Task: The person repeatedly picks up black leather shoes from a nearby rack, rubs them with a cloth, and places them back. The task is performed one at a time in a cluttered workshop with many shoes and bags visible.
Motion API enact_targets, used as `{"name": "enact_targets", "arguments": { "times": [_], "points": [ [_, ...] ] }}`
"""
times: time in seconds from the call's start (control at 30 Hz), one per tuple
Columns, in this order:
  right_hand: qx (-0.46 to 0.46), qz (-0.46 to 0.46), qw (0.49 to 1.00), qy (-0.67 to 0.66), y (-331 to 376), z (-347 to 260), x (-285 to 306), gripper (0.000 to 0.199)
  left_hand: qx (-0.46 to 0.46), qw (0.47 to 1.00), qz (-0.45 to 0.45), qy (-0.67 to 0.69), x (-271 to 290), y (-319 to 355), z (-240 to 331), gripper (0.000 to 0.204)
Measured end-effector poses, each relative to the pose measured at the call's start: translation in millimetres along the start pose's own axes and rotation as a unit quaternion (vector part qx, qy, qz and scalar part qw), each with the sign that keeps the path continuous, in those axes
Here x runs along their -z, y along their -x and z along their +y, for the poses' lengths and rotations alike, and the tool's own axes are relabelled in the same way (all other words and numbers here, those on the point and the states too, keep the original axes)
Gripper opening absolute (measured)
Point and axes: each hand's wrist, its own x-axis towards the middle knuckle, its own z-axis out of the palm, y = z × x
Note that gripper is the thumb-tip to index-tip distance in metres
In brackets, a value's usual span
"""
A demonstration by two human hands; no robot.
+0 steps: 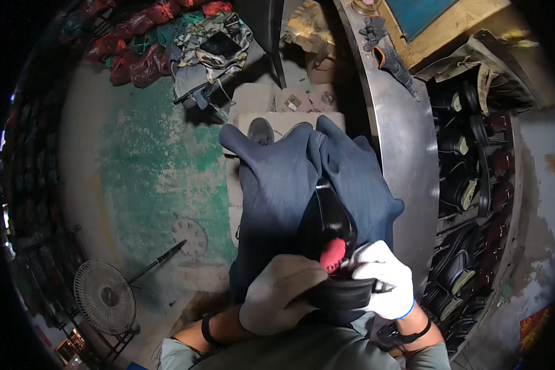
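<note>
A black shoe (330, 217) lies on my lap between my thighs, toe pointing away from me. My left hand (279, 293), in a greyish-white glove, grips the shoe's heel end from the left. My right hand (385, 279), in a white glove with a blue cuff, holds the heel from the right. A small red object (333, 254) sits at the shoe's opening, pinched between the fingers of both hands. I wear dark blue trousers (277, 185) and sit with my feet on a pale step.
A curved metal bench (407, 148) runs along my right, with dark gloves (388, 55) on it. Racks of several black shoes (468, 185) stand beyond. A floor fan (105, 297) sits at lower left on the green concrete floor. Red bags (135, 55) are piled at the far left.
</note>
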Motion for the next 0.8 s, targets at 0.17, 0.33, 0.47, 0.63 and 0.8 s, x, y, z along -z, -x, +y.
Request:
{"name": "enact_targets", "arguments": {
  "times": [0.17, 0.33, 0.47, 0.63, 0.8],
  "points": [
    [-0.068, 0.074, 0.973, 0.209, -29, -10, 1, 0.065, 0.105, 0.991, 0.067, -0.045, -3, -29, -7, 0.057],
    [-0.141, 0.066, 0.952, 0.263, -69, -21, 14, 0.085, 0.302, 0.951, 0.048, -0.034, 14, -73, -9, 0.067],
    [-0.249, 0.095, 0.923, 0.278, -64, -33, 16, 0.091, 0.327, 0.935, 0.053, -0.131, 21, -76, -2, 0.071],
    [0.036, 0.148, 0.914, 0.377, -25, -1, -18, 0.066, 0.26, 0.947, 0.096, -0.161, -19, -38, 19, 0.034],
    [0.13, 0.252, 0.881, 0.379, -7, -13, -54, 0.066, 0.25, 0.929, 0.134, -0.237, -27, -20, 57, 0.058]
  ]
}}
